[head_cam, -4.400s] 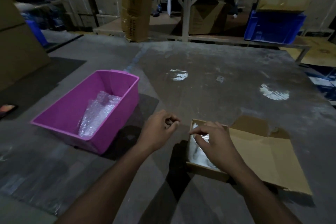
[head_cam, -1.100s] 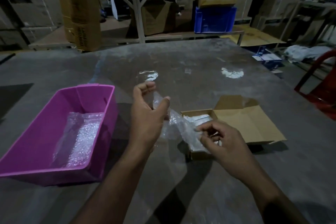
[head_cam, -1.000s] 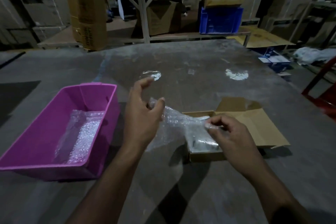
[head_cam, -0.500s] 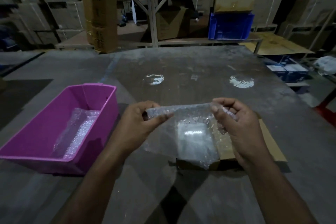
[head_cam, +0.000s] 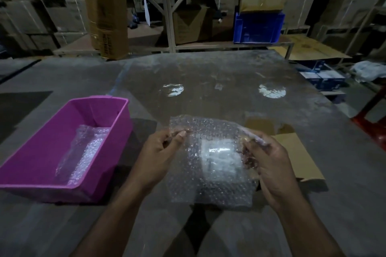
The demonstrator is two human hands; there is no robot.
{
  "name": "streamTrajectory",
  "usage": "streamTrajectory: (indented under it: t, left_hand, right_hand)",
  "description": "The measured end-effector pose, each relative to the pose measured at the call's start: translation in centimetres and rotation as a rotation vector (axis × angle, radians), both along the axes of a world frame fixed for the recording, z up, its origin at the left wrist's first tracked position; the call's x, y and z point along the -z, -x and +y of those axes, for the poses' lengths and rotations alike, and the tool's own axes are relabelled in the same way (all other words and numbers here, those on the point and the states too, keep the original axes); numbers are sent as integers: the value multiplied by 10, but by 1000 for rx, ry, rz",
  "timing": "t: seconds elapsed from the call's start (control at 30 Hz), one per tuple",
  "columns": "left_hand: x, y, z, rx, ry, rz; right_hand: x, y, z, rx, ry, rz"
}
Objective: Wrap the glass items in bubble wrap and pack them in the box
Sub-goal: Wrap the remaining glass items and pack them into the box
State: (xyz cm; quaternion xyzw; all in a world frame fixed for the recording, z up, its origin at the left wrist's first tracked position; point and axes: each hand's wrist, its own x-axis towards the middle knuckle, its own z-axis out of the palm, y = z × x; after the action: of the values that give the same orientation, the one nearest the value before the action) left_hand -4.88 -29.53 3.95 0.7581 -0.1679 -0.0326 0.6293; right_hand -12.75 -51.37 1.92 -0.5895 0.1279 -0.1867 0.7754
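Two hands hold one clear, dimpled bubble wrap sheet (head_cam: 208,158) spread above the grey worktop (head_cam: 208,81): left hand (head_cam: 160,152) and right hand (head_cam: 269,160) each pinch an upper corner with curled fingers. One brown cardboard box (head_cam: 296,152) lies beneath; one pink plastic bin (head_cam: 117,144) holds another crumpled sheet (head_cam: 83,150).

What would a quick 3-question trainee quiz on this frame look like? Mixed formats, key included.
1. True or false: both the left hand and the right hand pinch the bubble wrap sheet.
2. What lies in the pink bin? A) bubble wrap B) a bottle C) tape
3. Fill in: the cardboard box lies to the ___ of the pink bin.

Key: 1 true; 2 A; 3 right
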Motion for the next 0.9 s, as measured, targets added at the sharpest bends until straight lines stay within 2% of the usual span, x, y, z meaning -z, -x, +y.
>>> streamTrajectory:
  t: [0.1,0.2,0.4,0.5,0.63,0.7,0.9]
  left_hand:
    - [4,-6,0,61,155,70]
    - [8,-6,-2,117,307,232]
    - [11,-14,-2,169,373,321]
    - [10,-11,-4,165,320,247]
    - [12,-8,-12,161,327,184]
    - [14,-11,-11,143,316,160]
    - [13,-18,-11,154,269,134]
  right_hand:
    - [-3,3,-1,-32,-14,-11]
    - [-4,4,-1,-72,-18,2]
    - [-4,10,-6,-96,34,18]
    - [-2,11,-5,-44,144,10]
    - [-6,9,-1,55,157,-17]
    - [-5,9,-3,43,123,-22]
    - [-8,8,-6,-9,199,28]
